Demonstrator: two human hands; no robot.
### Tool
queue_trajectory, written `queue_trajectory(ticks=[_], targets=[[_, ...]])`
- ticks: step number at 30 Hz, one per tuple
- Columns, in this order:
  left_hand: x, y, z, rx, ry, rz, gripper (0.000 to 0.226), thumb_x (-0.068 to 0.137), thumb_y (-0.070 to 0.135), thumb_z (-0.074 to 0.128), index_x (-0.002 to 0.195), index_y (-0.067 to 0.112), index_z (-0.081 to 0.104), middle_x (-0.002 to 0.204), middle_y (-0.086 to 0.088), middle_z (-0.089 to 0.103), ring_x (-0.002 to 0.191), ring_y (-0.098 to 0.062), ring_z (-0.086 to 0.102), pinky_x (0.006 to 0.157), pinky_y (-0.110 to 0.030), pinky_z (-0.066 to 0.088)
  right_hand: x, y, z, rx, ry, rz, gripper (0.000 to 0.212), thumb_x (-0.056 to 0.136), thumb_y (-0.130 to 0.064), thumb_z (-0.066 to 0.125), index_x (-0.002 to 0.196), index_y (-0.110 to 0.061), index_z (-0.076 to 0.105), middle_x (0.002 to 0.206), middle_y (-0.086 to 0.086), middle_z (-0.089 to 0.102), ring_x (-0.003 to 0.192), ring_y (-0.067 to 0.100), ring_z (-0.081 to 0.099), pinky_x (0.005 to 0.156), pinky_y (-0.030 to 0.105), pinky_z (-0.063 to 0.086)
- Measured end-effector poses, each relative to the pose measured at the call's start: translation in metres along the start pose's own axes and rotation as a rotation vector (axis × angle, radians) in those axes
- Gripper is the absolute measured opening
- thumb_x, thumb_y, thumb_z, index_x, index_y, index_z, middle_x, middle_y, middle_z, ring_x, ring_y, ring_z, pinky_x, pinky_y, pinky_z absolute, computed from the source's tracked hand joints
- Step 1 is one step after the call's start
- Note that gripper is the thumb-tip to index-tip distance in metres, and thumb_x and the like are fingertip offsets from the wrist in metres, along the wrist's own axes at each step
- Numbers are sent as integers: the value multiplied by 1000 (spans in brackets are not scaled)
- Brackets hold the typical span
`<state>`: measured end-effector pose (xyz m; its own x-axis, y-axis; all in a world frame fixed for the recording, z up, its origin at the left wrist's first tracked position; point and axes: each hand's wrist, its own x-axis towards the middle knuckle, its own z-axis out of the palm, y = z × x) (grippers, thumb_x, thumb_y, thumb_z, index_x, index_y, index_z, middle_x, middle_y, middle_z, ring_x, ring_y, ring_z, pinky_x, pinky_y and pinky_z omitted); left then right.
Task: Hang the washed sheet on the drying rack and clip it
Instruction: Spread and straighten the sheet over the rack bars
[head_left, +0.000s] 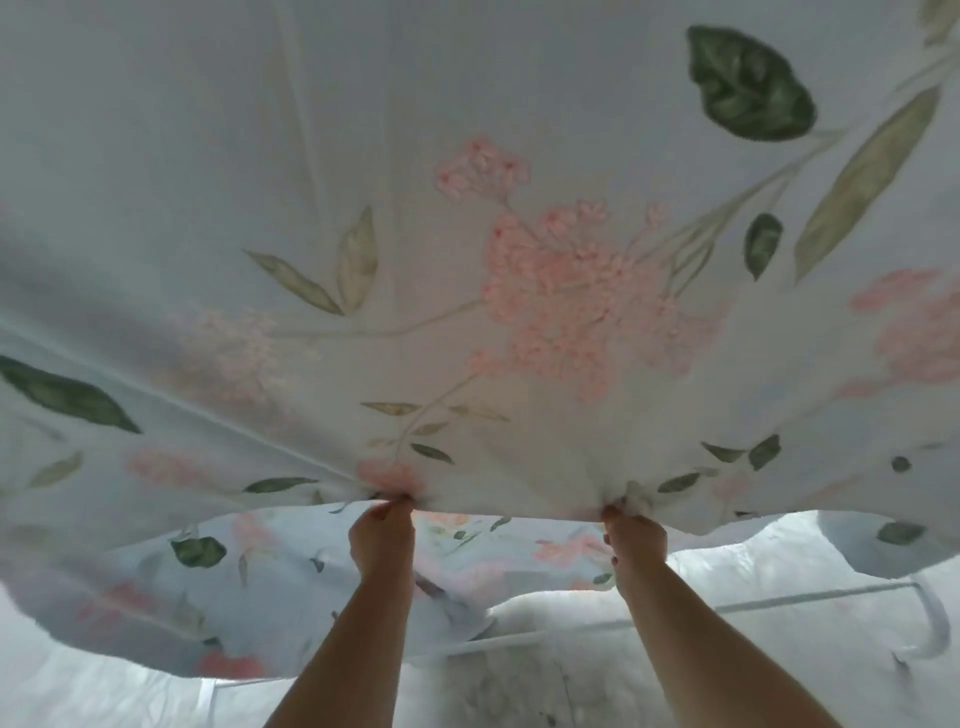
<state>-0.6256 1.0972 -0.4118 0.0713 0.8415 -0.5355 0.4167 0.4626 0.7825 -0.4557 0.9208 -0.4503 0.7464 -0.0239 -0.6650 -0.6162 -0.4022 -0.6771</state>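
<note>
A pale sheet (467, 234) printed with pink flowers and green leaves billows out in front of me and fills most of the head view. My left hand (382, 535) pinches its near edge at lower centre. My right hand (634, 540) grips the same edge a little to the right. Both arms are stretched forward and up. More of the sheet (249, 587) hangs in folds below and behind the raised edge. A thin white bar of the drying rack (810, 597) shows under the sheet at lower right. No clips are visible.
Beneath the sheet the floor (519, 686) looks pale and mottled. White rack tubing (208, 696) crosses the bottom left, and a curved white rack end (935, 629) sits at the right edge. The sheet hides everything beyond it.
</note>
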Motion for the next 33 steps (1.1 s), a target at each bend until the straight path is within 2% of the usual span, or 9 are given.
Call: queue_trajectory(ticks=[3,6,9,12,17,20,24,29,33], targets=[[12,-35,30,71,-17,-17,27,81,20,62,55,11,61,65,-14,64,71,-32,58,78,-40,49,31,26,-10,-129,120,7,29,88,-23,56,86,4,66,90,19,68,75,31,57,70,35,46],[15,-71,52,137,-36,-29,27,82,18,60,57,12,61,69,-14,66,77,-33,60,79,-38,46,62,52,-20,-266,132,12,35,89,-27,50,90,3,69,96,19,71,92,33,62,77,33,41],[19,-108,76,127,-51,-65,27,81,15,61,54,12,60,68,-15,64,72,-30,55,76,-36,44,89,75,-30,-298,147,28,32,89,-25,49,78,0,67,87,18,71,81,33,60,65,32,39],[18,-142,92,151,-61,-139,29,79,16,61,51,9,58,62,-14,61,64,-28,49,64,-34,39,105,99,-40,-268,169,61,30,87,-23,51,82,2,67,86,20,70,87,37,63,73,35,46],[19,-185,110,243,-103,-213,25,82,20,60,57,14,60,78,-16,68,79,-33,59,80,-38,46,122,137,-58,-216,185,127,27,85,-23,55,75,0,63,82,20,69,81,37,63,78,43,54],[13,-193,112,241,-108,-226,27,84,21,60,59,13,60,75,-14,68,82,-32,64,78,-36,46,113,146,-66,-90,190,152,23,85,-20,58,74,0,62,77,18,66,79,34,62,77,42,54],[-7,-185,102,68,-148,-225,25,88,18,60,66,9,59,66,-2,62,62,-18,60,68,-32,40,92,144,-76,111,57,184,20,91,-16,59,73,-7,58,78,8,61,76,21,59,66,32,47],[-42,-163,72,-33,-211,-352,25,91,32,60,91,7,57,82,0,64,60,-13,63,59,-30,43,48,125,-85,98,-97,186,17,96,-24,53,83,-15,58,89,4,62,89,22,60,88,41,47],[-87,-129,39,-21,-306,-447,26,93,35,55,88,10,58,85,1,67,73,-15,63,81,-37,37,-12,93,-93,82,-205,132,15,96,-25,53,84,-17,58,91,3,64,86,21,61,73,33,46]])
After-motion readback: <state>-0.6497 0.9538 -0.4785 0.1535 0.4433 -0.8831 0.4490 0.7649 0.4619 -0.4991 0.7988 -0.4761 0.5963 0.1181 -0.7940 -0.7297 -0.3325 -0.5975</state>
